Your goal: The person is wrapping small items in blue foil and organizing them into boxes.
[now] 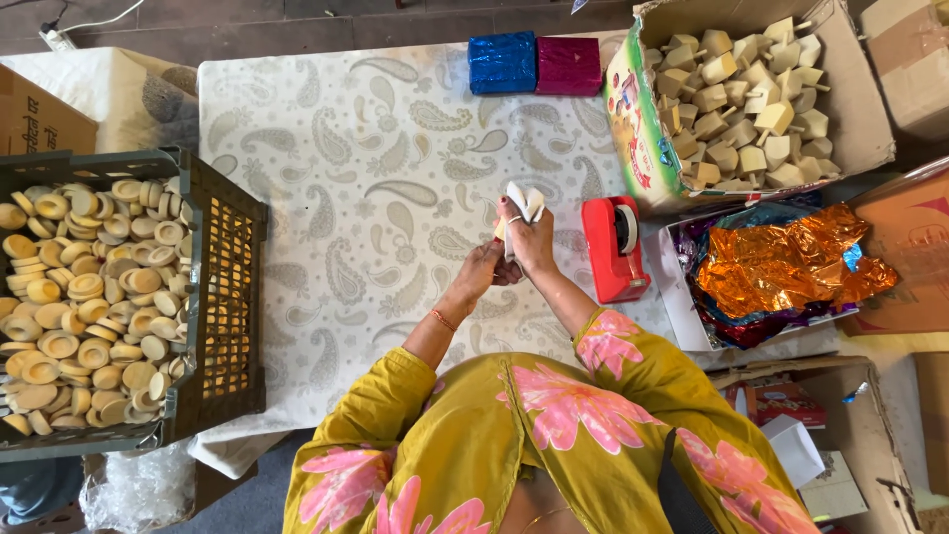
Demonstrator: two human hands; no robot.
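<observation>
Two hands work together over the middle of a paisley-printed table cover point(376, 178), seen from above. At far left, a dark green plastic crate point(222, 297) rests on the cover's edge, filled with round, pale tan discs point(84, 307), several stacked or overlapping. A clear plastic bag point(138, 489) lies below the crate. At centre, the left hand point(484, 269), with a thin orange bangle point(443, 319) on the wrist, is closed around the lower part of a small white wrapped piece point(522, 206). The right hand point(532, 242) touches the left and pinches the same piece higher up, fingers curled; the white paper flares open above both hands. Beyond them, at the cover's far edge, a blue foil block point(502, 61) and a magenta foil block point(568, 65) sit side by side, touching. Just beside the right hand stands a red tape dispenser point(613, 247). Further right, an open cardboard box point(860, 109) holds tan, cube-shaped wooden pieces with pegs point(746, 104), and below it a white box point(682, 307) contains crumpled orange foil sheets point(791, 259).
</observation>
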